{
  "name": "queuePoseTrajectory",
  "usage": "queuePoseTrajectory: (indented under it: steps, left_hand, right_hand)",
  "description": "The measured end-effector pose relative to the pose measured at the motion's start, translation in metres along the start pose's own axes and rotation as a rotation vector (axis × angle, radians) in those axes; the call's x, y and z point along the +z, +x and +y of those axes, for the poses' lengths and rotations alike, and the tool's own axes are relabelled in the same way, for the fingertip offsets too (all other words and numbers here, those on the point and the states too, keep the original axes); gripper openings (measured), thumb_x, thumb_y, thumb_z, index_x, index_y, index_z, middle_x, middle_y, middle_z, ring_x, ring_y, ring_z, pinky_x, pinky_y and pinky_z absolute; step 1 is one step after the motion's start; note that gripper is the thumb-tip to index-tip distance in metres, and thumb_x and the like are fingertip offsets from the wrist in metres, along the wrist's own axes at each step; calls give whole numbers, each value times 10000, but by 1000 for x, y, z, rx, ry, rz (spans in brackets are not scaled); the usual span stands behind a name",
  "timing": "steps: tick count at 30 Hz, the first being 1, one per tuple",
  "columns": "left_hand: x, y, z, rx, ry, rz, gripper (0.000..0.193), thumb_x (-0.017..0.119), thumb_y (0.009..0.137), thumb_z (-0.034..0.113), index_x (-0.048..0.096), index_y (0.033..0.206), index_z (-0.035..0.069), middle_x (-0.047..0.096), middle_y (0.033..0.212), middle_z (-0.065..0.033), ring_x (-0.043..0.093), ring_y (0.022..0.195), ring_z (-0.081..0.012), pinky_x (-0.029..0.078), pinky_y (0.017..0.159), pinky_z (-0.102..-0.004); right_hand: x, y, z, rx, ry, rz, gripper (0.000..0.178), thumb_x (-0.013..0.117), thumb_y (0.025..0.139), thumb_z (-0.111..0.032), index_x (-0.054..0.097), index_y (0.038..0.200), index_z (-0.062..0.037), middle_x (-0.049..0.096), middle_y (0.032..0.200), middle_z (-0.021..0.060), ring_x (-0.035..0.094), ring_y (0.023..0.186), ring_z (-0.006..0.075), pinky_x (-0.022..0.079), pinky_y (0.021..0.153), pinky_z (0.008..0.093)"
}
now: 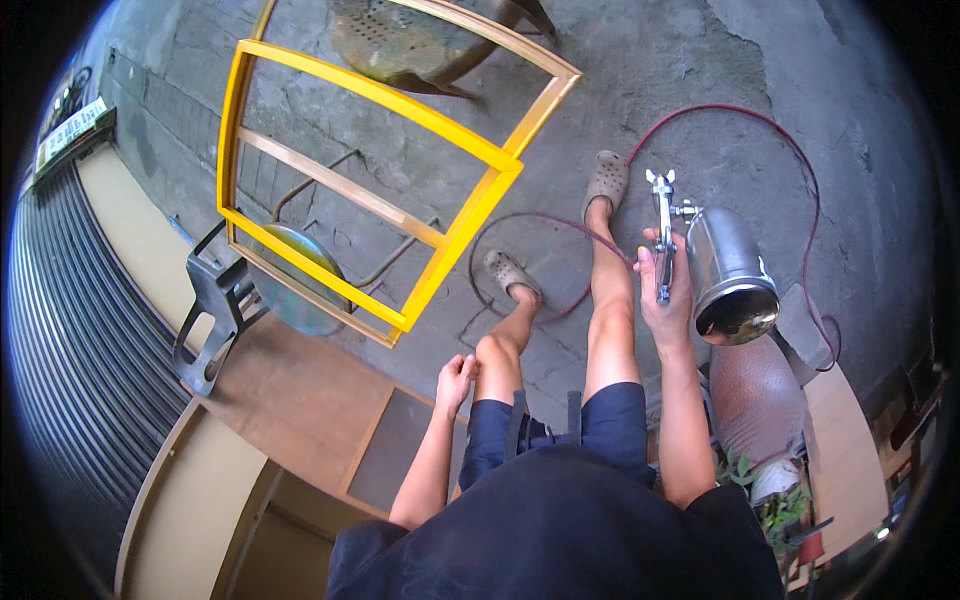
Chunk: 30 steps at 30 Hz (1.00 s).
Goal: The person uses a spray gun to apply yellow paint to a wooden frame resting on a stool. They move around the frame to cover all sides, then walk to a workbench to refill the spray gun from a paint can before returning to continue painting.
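- Head view: right hand (664,290), centre right, is closed round a spray gun (662,235).
- Left hand (456,380), loosely curled, rests beside the knee.
- Yellow frame (380,190) stands upper left; concrete floor (740,110) lies open beyond.

white rectangular sign (72,131) with dark lettering, far left edge.

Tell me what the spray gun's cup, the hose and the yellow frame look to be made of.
Spray gun cup: bare metal, likely steel or aluminium; it is silvery with bright reflections. Hose: flexible rubber or plastic, dark red, lying in loose curves on the floor. Yellow frame: probably wood, glossy yellow paint on some bars, others bare and tan.
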<state>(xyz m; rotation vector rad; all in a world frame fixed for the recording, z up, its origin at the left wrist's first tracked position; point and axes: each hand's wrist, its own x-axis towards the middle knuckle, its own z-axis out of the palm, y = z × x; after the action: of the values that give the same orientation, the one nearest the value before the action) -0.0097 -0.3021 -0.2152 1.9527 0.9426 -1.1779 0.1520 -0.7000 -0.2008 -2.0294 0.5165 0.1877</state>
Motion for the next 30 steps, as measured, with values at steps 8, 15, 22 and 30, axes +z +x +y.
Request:
queuePoseTrajectory:
  steps: [8,15,22,30]
  left_hand:
    - [83,-3,187,34,-1,-220,371,542,1032,346,676,1068,2,672,876,-82,629,858,-145,492,817,-300]
    - [104,-6,268,86,-98,-204,374,544,1033,355,664,1080,4,667,880,-64,612,854,-133,492,812,-297]
    - [89,-11,249,36,-145,-104,323,582,1014,326,645,952,15,622,731,-19,564,668,-107,480,636,-288]
    - [90,-12,223,-38,-58,-108,367,570,1016,359,663,1036,4,672,858,-79,602,823,-123,502,785,-313]
  right_hand:
    - [-52,79,18,193,264,-9,265,597,981,-50,521,1231,-6,628,1140,82,623,748,108,539,680,258]
    - [-73,116,30,196,240,-7,272,586,989,-59,512,1245,0,628,1144,101,606,786,116,524,687,257]
    - [-75,116,21,241,216,-100,263,584,987,-52,523,1239,-6,635,1157,98,599,810,101,525,701,251]
    - [-72,113,13,172,220,-199,288,594,986,-66,526,1259,-7,628,1161,91,611,827,108,540,685,263]
